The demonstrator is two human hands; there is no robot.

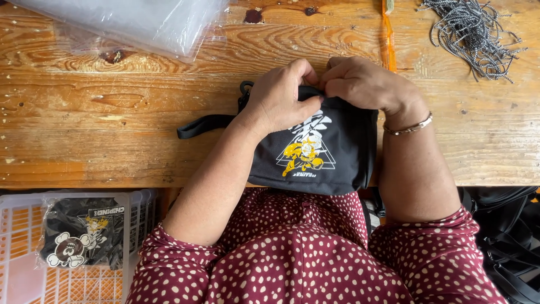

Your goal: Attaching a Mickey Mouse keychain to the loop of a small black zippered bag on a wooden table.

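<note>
A small black fabric bag (332,155) with a white and yellow print lies on the near edge of the wooden table (112,129). Its black strap (202,125) trails off to the left. My left hand (278,95) presses on the bag's top left corner, fingers curled over the upper edge. My right hand (363,84), with a thin bracelet on the wrist, pinches the same top edge right beside the left fingers. Both hands meet at the middle of the bag's upper rim, and what lies under the fingertips is hidden.
A stack of clear plastic sleeves (129,22) lies at the far left. A bundle of grey-white cords (472,31) sits at the far right, an orange strip (388,39) beside it. A white crate (22,247) below left holds a packed black bag (84,231). More black bags (506,225) lie low right.
</note>
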